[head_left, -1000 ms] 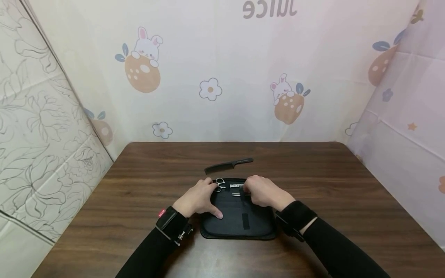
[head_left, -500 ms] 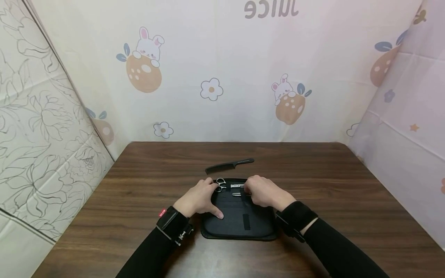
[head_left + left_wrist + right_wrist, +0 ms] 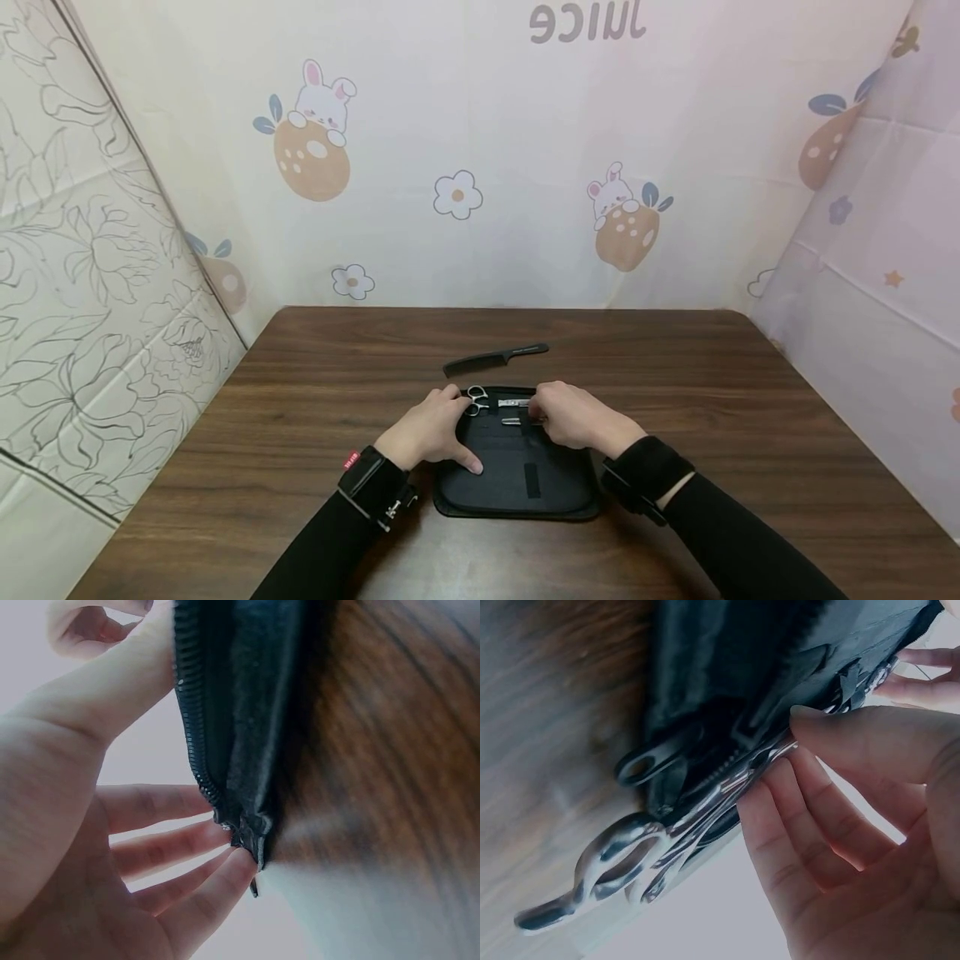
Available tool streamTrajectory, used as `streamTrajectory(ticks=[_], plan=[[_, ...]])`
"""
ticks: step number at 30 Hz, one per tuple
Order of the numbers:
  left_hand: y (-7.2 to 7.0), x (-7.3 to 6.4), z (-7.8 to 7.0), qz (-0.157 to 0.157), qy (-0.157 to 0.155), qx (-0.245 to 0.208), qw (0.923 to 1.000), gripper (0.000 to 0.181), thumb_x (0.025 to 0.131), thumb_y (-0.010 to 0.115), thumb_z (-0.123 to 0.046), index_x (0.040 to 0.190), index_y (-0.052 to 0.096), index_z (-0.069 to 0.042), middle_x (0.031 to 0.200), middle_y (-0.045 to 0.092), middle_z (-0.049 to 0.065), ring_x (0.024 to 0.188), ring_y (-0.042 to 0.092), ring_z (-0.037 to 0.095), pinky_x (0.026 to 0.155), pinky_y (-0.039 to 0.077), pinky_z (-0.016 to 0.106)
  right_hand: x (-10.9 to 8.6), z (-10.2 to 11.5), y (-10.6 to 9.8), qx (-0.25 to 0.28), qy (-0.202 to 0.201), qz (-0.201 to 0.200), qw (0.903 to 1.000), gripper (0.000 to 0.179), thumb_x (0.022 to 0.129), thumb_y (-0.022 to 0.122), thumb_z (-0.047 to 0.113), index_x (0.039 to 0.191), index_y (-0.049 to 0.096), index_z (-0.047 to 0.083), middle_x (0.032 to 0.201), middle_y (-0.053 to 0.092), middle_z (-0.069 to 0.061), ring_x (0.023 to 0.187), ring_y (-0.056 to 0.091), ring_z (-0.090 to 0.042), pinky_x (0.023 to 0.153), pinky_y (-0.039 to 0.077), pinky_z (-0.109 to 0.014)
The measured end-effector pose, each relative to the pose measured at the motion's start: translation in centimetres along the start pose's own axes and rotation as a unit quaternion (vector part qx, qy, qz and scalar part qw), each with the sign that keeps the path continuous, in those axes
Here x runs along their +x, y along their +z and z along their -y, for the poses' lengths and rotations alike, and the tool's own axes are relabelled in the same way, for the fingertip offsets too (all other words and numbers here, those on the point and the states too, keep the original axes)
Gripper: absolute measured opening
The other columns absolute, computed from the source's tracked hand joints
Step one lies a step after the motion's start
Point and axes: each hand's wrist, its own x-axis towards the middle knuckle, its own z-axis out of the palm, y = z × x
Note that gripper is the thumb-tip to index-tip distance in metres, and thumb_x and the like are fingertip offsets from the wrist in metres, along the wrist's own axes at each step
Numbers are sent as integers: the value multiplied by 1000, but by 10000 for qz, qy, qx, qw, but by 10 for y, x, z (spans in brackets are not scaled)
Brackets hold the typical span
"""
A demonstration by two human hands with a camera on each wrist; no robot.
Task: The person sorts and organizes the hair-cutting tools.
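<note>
A black zippered case (image 3: 495, 479) lies open-faced on the table with metal scissors on it. My left hand (image 3: 431, 425) rests over its left side, thumb straight on the panel; in the left wrist view the fingertips touch the zippered edge (image 3: 191, 712). Near those fingers lie the finger rings of one pair of scissors (image 3: 476, 400). At the far right side, my right hand (image 3: 573, 414) pinches a second pair of scissors (image 3: 724, 787) between thumb and fingers. Its rings and finger rest stick out past the case; my hand hides much of it in the head view.
Behind the case lies a black comb (image 3: 495, 359) with its handle to the right. A zipper pull (image 3: 649, 761) hangs beside the scissors. The wooden table (image 3: 300, 400) meets patterned curtains at the back and sides. An elastic strap (image 3: 532, 480) crosses the case panel.
Both hands keep nearly the same places. My right hand and wrist have shifted very slightly to the right; the view itself has drifted a little.
</note>
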Motion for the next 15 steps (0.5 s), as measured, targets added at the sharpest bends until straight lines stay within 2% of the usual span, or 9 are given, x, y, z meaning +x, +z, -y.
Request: streamTrajectory(ticks=[4, 10, 15], plan=[[0, 0, -1, -10, 3, 31, 10000, 100, 67, 93, -53, 143, 55, -1, 133, 52, 12, 121, 49, 30, 100, 47, 45, -4, -3, -2, -74, 5, 3, 10000, 19, 93, 64, -5, 103, 76, 7, 98, 67, -7, 88, 63, -20, 74, 54, -37], [0, 0, -1, -25, 20, 38, 10000, 99, 67, 93, -52, 143, 55, 0, 132, 52, 12, 120, 50, 31, 99, 48, 47, -9, -8, -5, -469, 31, 18, 9989, 15, 91, 69, -3, 99, 76, 9, 91, 60, -2, 79, 53, -14, 68, 50, -33], [0, 0, -1, -26, -1, 17, 10000, 99, 67, 93, -52, 143, 55, -1, 132, 52, 12, 121, 50, 31, 98, 48, 47, -13, -11, -6, -649, 65, -18, 9979, 15, 92, 69, -2, 95, 75, 11, 91, 59, -1, 78, 52, -15, 65, 48, -32]])
